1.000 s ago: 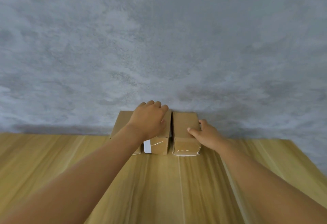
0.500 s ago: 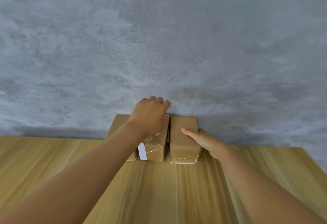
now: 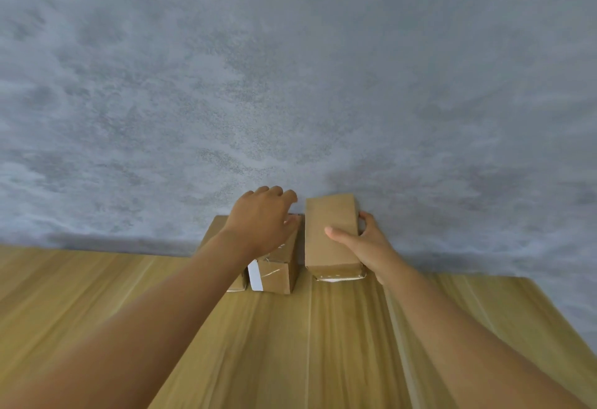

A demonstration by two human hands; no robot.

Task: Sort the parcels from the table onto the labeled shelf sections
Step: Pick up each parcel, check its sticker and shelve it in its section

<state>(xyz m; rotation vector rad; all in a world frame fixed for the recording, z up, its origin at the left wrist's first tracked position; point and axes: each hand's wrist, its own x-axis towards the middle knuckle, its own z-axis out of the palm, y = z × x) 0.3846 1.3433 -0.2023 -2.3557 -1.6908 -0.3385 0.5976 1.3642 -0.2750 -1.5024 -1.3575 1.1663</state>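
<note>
both hands are on parcels at the tabletop's far edge: the right hand clasps the right parcel, the left hand curls over the middle parcel. lift each straight up, keeping grips firm so neither box drags its neighbour.

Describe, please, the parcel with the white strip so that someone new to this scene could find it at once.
Start at the far edge of the wooden table, against the grey wall, where three brown parcels stand in a row. Take the middle parcel, under the left hand. It alone has a white strip down its near left corner; the right parcel, gripped by the right hand, has none.
</note>
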